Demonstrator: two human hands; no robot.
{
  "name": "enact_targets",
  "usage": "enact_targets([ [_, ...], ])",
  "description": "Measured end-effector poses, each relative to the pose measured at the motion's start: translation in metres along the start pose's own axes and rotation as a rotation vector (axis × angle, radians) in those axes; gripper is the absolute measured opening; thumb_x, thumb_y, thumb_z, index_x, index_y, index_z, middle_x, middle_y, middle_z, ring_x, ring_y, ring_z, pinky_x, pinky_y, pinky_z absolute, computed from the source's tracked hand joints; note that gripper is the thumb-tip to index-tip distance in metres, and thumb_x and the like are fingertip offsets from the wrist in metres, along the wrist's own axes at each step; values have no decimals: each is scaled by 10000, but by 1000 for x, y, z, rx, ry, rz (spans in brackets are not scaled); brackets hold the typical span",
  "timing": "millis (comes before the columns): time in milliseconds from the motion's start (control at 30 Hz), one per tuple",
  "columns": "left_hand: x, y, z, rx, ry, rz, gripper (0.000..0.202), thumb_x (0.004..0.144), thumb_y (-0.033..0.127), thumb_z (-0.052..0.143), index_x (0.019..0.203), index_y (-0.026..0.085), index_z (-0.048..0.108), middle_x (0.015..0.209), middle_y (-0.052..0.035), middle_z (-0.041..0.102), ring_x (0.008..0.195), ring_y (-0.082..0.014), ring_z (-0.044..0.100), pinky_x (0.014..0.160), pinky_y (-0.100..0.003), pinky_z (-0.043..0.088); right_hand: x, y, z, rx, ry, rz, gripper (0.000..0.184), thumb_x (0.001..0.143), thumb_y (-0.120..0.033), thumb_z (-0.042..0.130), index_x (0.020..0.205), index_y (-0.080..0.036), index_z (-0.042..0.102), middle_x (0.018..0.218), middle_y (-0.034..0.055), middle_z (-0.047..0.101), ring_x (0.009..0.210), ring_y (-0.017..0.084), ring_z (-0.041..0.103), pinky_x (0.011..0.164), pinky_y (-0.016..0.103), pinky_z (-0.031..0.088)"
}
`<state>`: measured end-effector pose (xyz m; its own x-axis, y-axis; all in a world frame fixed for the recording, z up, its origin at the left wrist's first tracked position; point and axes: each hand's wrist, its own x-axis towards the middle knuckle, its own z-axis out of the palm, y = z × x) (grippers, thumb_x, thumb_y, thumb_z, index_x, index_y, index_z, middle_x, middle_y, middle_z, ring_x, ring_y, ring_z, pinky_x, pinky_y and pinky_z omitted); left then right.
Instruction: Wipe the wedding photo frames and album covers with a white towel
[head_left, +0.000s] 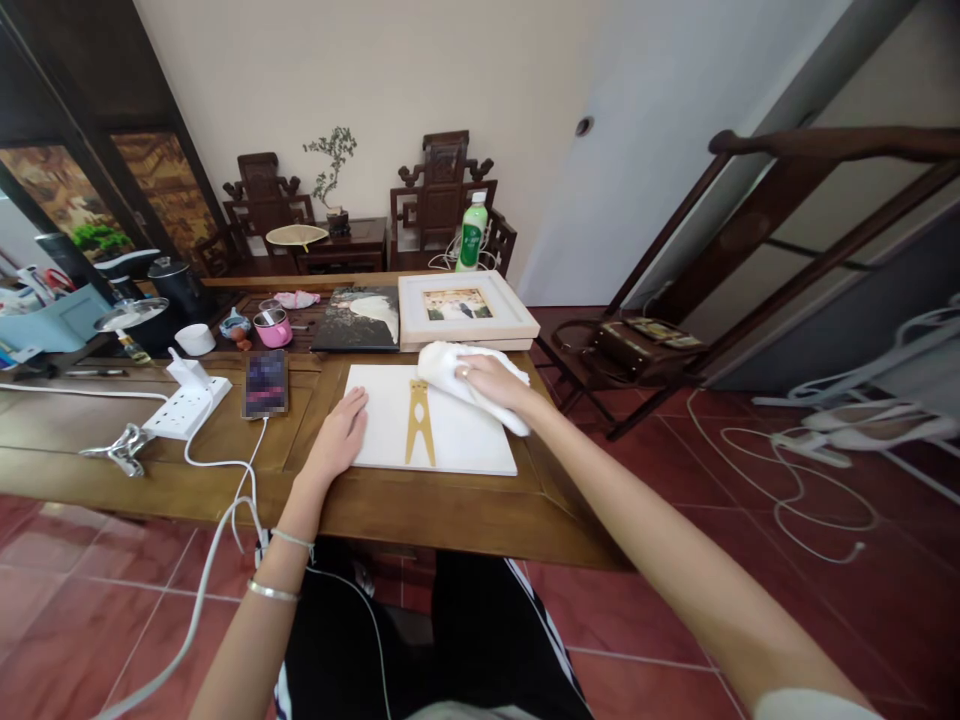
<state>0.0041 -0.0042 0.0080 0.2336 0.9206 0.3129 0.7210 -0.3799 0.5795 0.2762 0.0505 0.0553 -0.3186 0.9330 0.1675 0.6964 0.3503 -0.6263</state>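
A white flat frame back [450, 440] with a gold stand piece [419, 425] lies face down on the wooden table [300, 500]. My left hand [339, 437] rests flat and open on its left edge, steadying it. My right hand [491, 382] presses a white cloth [450, 368] onto the board's far right corner, fingers closed over the cloth.
Behind the board lie a white framed photo [466, 308] and a dark photo print [358, 318]. A phone [265, 384] on a cable, a white power strip [186, 403], a pink cup [273, 328] and a green bottle [472, 233] stand further left and back. Cables trail on the red tile floor [795, 490].
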Motion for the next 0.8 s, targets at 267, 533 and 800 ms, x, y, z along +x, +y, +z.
enact_targets([
  [267,0,1,0,-11,-1,-3,483,923,318,356,1280,59,553,1417,-160,473,1360,-227,388,1160,-396,258,-44,-51,42,-83,-54,-172,173,833,-180,411,736,-199,553,764,43,640,828,243,577,1055,493,229],
  [533,0,2,0,-17,-4,9,480,920,304,360,1272,43,555,1417,-175,468,1364,-241,382,1160,-413,258,-118,-71,14,8,-409,-399,159,774,-123,448,675,-234,503,652,-8,555,775,221,605,1035,472,317],
  [800,0,0,0,-1,-9,6,481,922,315,349,1275,62,556,1415,-162,475,1360,-235,388,1158,-412,265,-36,-31,11,325,-259,-138,112,687,-217,460,613,-206,544,701,-5,591,764,215,550,764,338,426],
])
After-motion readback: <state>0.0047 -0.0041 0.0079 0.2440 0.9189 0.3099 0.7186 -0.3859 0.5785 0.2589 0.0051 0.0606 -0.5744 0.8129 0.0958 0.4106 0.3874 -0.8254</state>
